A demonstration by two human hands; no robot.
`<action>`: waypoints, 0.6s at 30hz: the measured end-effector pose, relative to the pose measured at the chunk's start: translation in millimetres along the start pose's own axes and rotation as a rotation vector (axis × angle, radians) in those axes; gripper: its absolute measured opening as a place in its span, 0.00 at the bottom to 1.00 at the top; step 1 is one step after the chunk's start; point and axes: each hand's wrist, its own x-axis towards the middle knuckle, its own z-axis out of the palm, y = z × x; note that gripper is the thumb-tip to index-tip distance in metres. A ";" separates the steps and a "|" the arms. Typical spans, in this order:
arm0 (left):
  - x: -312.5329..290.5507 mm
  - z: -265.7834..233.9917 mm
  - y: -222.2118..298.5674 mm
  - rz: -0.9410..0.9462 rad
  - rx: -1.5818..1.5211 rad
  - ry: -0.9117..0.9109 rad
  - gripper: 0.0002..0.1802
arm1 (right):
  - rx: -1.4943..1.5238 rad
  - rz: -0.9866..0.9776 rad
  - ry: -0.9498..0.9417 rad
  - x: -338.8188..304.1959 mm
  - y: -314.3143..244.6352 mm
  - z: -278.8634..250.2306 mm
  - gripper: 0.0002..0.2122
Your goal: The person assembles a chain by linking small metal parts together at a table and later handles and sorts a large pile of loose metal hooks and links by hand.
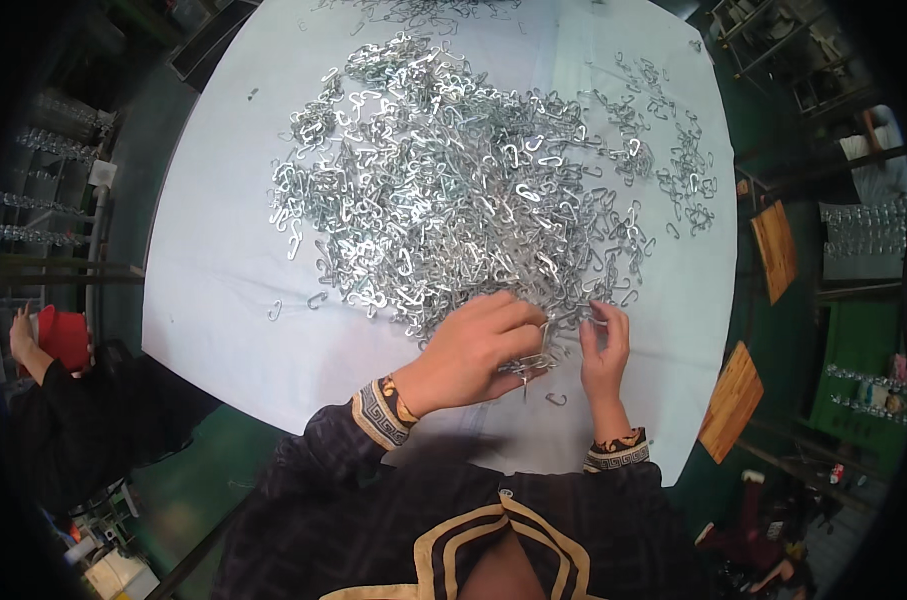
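A large heap of small silver bent-wire hooks [423, 190] is spread over a pale sheet-covered table [223, 250]. My left hand [481, 350] is at the heap's near edge, closed around several hooks [541, 362] that stick out between thumb and fingers. Just to its right, my right hand [605, 355] has its thumb and curved fingers apart, the fingertips close to the hooks at the heap's edge. Whether a hook touches them is too small to tell. One loose hook [556, 399] lies on the sheet between my hands.
Scattered hooks [688, 170] lie along the table's right side. At far left another person's hand [21, 335] is beside a red container [63, 338]. Wooden boards [730, 402] stand past the right edge. Racks of shiny parts [48, 205] line both sides.
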 end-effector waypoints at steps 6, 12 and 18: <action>-9.3 -15.6 -53.4 -0.279 0.390 0.252 0.40 | -0.204 -0.126 -0.006 13.5 -0.6 14.6 0.17; -4.3 6.8 -49.0 -0.326 0.160 0.122 0.27 | -0.431 -0.184 -0.194 56.4 -33.3 35.8 0.25; 8.9 -61.7 1.3 -0.107 0.111 0.481 0.17 | -0.185 -0.152 -0.192 82.7 -28.8 13.7 0.13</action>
